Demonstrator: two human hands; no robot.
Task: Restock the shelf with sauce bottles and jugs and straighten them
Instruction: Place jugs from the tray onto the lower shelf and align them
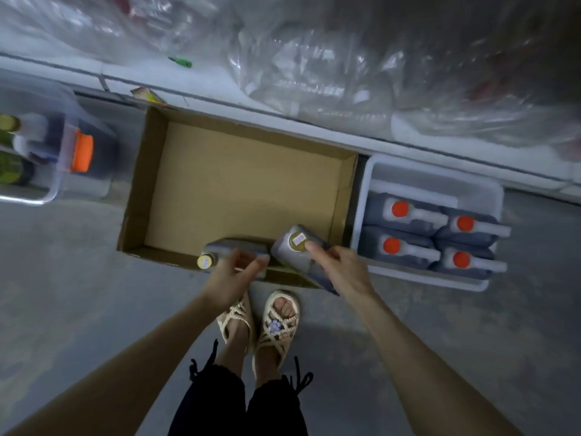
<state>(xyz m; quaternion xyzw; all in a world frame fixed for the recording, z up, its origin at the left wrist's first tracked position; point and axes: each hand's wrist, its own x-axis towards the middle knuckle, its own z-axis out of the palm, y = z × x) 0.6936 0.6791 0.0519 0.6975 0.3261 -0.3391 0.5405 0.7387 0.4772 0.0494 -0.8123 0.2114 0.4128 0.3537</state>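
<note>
I look straight down at an open cardboard box [195, 190] on the floor, its bottom bare. Each hand holds a dark sauce jug with a yellow cap over the box's near edge. My left hand [231, 272] grips the left jug [220, 250], which is tipped with its cap toward the left. My right hand [338, 267] grips the right jug [295, 250], cap facing up with a small price sticker on it.
A white tub [430, 174] right of the box holds several dark jugs with red caps. At the left a clear bin [47, 196] holds a jug with an orange cap and green-capped bottles. Plastic-wrapped bottles fill the shelf [314, 77] above. My sandalled feet stand below.
</note>
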